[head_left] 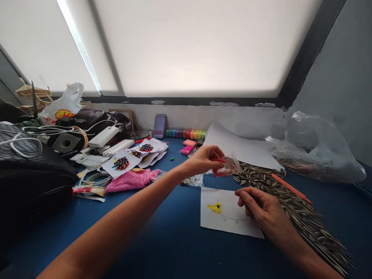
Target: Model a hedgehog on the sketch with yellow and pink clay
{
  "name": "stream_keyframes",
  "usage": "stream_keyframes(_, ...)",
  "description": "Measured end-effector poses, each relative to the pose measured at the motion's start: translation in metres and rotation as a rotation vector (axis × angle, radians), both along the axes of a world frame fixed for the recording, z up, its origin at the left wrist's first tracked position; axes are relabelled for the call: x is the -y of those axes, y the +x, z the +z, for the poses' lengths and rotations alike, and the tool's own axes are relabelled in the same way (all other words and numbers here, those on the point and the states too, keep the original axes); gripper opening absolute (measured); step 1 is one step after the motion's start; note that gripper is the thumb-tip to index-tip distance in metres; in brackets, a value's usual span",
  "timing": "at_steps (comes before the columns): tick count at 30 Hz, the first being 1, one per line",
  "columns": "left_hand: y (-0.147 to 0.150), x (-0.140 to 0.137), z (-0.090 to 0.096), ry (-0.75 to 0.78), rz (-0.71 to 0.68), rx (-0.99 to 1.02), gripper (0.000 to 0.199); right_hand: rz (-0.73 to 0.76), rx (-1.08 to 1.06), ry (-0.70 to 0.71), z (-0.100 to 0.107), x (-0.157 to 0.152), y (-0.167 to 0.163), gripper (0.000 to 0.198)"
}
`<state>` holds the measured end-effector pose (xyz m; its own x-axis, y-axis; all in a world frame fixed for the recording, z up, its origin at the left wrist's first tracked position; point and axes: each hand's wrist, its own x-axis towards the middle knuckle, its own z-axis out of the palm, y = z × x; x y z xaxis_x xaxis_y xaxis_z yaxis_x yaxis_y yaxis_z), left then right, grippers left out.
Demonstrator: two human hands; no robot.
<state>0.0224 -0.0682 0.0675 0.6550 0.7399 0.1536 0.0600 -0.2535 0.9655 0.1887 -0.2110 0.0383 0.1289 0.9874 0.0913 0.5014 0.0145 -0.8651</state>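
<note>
Right hand [263, 207] curls over the right side of the card [213, 223]; I cannot tell its grip. Left hand [203, 159] pinches a bag [231, 166] near seeds [308, 221].

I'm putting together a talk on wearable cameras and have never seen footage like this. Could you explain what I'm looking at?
There is no machine at work here, just a person's two bare hands. The single picture comes from a camera on their head, looking forward and down.

The left hand holds a small clear packet with red on it. The right hand is at the right side of a white card with a yellow patch and a drawn outline; whether its fingertips pinch anything is unclear.

On the blue table lie striped seeds with an orange stick, and, further left, decorated cards and a pink cloth.
</note>
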Motion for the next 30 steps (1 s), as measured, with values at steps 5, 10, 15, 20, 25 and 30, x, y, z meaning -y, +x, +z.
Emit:
stream_keyframes(5,-0.004,0.001,-0.018,0.019,0.073,-0.082,0.009,0.009,-0.013,0.005,0.0,0.001,0.0,0.047)
stream_keyframes(10,-0.005,-0.008,-0.047,0.122,0.179,-0.187,0.021,0.023,-0.004,-0.006,-0.003,0.001,0.0,0.046)
stream_keyframes(15,-0.013,-0.019,-0.046,0.263,0.28,-0.268,0.024,0.034,0.007,-0.021,-0.005,0.0,0.001,0.044)
stream_keyframes(20,-0.023,-0.036,-0.048,0.363,0.456,-0.327,0.028,0.021,0.03,-0.036,-0.008,0.0,0.002,0.043)
stream_keyframes(25,-0.03,-0.038,-0.057,0.54,0.561,-0.478,0.028,0.01,0.057,-0.052,-0.009,0.0,0.002,0.044)
stream_keyframes(30,-0.022,-0.022,-0.051,0.761,0.384,-0.525,0.03,0.011,0.06,-0.056,-0.008,-0.001,0.001,0.043)
